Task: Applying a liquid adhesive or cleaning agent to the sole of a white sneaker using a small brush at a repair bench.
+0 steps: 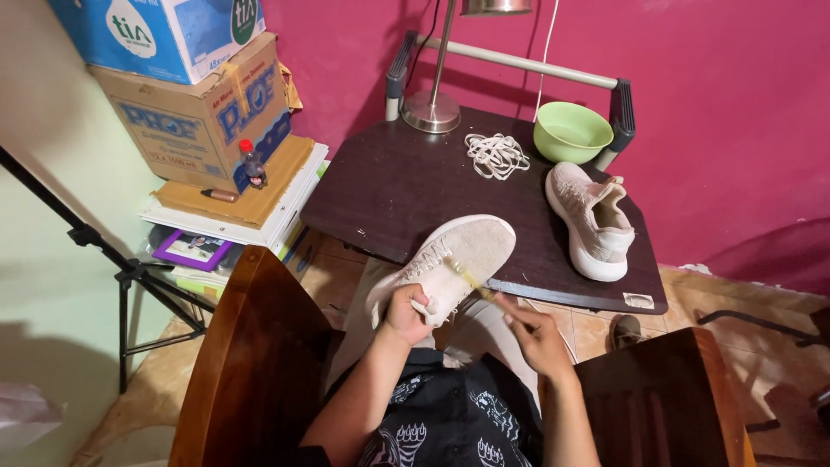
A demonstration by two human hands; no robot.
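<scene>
While both grip, left hand [406,313] around pale shoe [450,259], right hand [536,333] pinching brush [474,281]; green bowl [571,131] contents unclear.

a pale green plastic bowl [570,131] sits at the far right corner of the dark wooden table [389,195], a loose white shoelace bundle [496,155] just beside it. a second beige knit sneaker [592,218] lies along the right edge. a metal lamp base [430,111] stands at the far edge — stacked cardboard boxes [194,108] off the left side.
</scene>
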